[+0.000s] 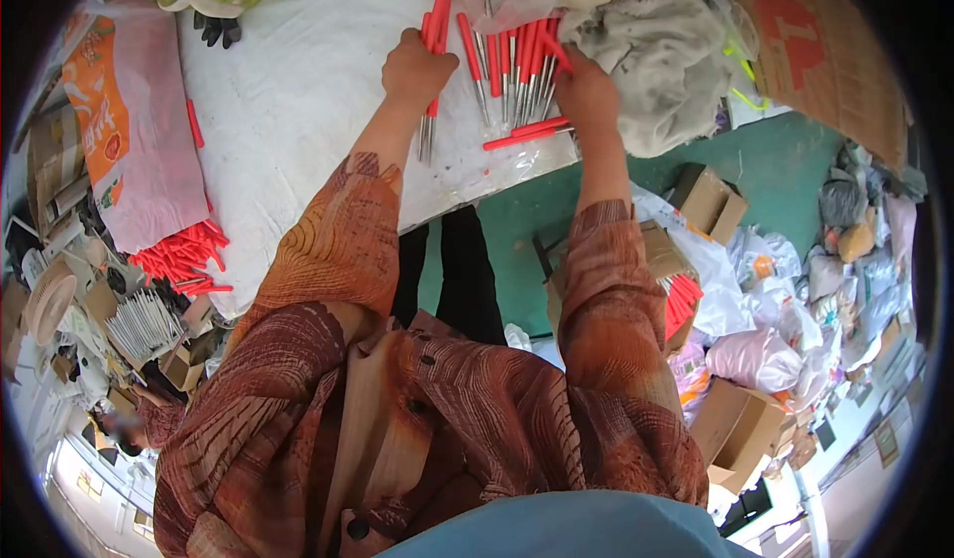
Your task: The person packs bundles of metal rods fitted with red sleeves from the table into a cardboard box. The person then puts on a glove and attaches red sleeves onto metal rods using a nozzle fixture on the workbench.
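Observation:
My left hand [417,69] is closed round a small bunch of red-handled metal rods [435,26], whose silver ends point down toward the table's front edge. Just right of it, a row of more red-handled rods [509,61] lies on the white-covered table [298,81]. At that row's right end is my right hand [586,91], its fingers closed on a red handle [556,51]. Two red handles [522,135] lie crosswise near the front edge, beside my right wrist. Clear plastic [527,1] partly covers the row's far end.
A grey-white cloth [656,66] is bunched right of my right hand, near a cardboard box [825,61]. At left, a pink and orange bag [124,131] has red pieces [184,255] spilling out. Boxes [735,429] and bags stand on the floor at right. Another person [154,419] is far left.

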`<state>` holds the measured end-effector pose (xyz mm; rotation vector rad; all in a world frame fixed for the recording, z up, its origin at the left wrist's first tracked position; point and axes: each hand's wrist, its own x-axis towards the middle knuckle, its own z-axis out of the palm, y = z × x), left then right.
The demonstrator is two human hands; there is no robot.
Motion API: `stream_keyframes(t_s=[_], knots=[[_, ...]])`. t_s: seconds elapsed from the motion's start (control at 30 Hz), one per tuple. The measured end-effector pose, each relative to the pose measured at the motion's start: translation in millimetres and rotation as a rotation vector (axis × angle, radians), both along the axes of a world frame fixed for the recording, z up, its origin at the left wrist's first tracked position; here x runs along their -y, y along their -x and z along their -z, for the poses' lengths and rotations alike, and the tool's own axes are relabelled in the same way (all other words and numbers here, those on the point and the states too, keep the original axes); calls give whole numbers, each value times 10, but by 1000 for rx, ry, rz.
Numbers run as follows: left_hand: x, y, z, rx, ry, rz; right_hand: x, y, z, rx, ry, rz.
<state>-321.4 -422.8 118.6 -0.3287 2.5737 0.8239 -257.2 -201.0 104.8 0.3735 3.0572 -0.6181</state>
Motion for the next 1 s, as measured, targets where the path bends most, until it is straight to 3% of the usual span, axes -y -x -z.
stream_keyframes(t_s=[0.03,0.1,0.13,0.17,0.2,0.23,0.3,0.37,0.47,0.67,0.73,0.83,0.93,1.0], knots=[[62,32,42,-4,5,0,-112,54,18,-4,5,0],[219,35,158,61,-122,-12,-284,100,19,290,-41,246],[283,-7,174,65,-120,-11,-270,72,-90,224,-75,262],[348,-45,185,111,-353,-132,-216,47,-187,223,-75,262],[409,-82,194,154,-585,-259,-112,34,-279,96,4,132],[475,-147,231,156,-583,-268,-2,23,-310,-25,86,0],[563,-238,270,90,-833,-415,295,23,-84,-104,158,-198],[604,-286,132,82,-830,-440,664,78,-44,-114,179,-280],[698,-297,91,45,-843,-456,972,213,-63,40,2,-158],[787,-459,180,63,-941,-610,950,127,-127,217,159,50],[860,-471,177,16,-994,-685,821,-3,-522,252,176,72],[1024,-476,125,102,-994,-655,597,-323,-845,160,320,21],[1112,-506,106,93,-1008,-566,516,-394,-1066,289,530,-60],[1101,-491,36,93,-943,-478,516,-158,-1143,511,340,-439]])
